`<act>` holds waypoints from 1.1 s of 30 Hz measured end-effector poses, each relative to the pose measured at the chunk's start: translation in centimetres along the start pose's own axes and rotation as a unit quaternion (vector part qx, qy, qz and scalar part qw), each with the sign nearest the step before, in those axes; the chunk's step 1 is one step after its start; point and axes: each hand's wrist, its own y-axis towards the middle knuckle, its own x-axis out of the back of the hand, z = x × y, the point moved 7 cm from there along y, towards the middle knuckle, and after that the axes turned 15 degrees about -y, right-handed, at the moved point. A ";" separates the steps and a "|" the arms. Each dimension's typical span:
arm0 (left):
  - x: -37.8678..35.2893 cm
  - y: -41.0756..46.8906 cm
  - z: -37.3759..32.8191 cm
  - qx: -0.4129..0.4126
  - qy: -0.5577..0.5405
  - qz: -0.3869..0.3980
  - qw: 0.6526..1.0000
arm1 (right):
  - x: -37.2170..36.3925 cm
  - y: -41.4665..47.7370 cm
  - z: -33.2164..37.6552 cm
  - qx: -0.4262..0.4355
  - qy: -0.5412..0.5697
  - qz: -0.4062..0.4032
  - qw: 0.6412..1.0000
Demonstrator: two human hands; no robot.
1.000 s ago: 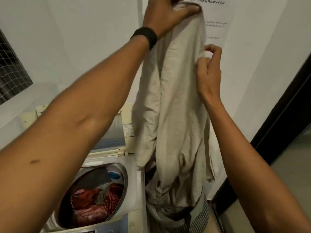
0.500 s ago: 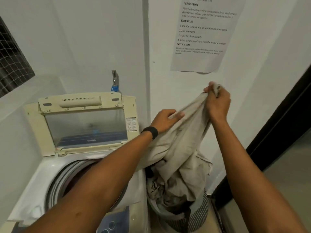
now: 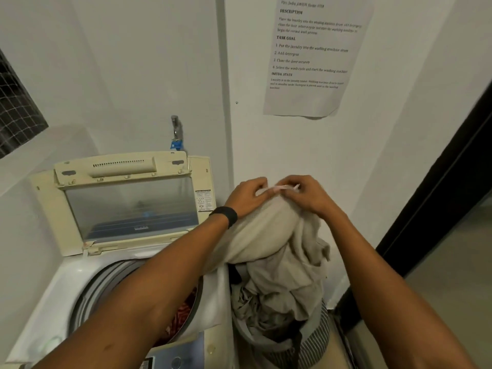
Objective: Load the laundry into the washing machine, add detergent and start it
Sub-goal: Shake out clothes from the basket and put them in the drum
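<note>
Two hands in view: left hand point(image 3: 247, 195) and right hand point(image 3: 308, 195), fingers pinched on the top edge of a beige garment point(image 3: 269, 235). Its long axis runs downward into the striped laundry basket point(image 3: 314, 339), just beside the open washing machine point(image 3: 66, 283). Wall notice point(image 3: 314, 102) reads "DESCRIPTION", "TASK GOAL", "Add detergent", "INITIAL STATE".

Lighting: dim, flat, greyish; shadows soft. Dull sheen on the washer lid point(image 3: 127, 206). Small print on the wall notice point(image 3: 314, 57) blurred. Wide-angle bending at frame edges.
</note>
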 end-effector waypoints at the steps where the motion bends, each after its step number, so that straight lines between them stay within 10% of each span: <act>1: 0.6 -0.5 1.2 0.011 0.004 0.012 1.000 | 1.0 -0.3 -1.4 -0.030 0.009 -0.040 0.999; 14: 4.1 -3.6 7.9 0.094 -0.031 0.007 0.995 | 4.3 -4.1 -7.4 -0.243 0.157 -0.275 0.917; 23: 0.5 0.2 -2.0 -0.026 -0.071 0.029 0.997 | -4.1 0.1 1.2 0.026 0.082 0.051 0.995; 33: 5.1 -1.4 2.9 0.037 -0.052 0.001 0.998 | 2.0 -2.5 -5.0 -0.094 0.112 -0.160 0.976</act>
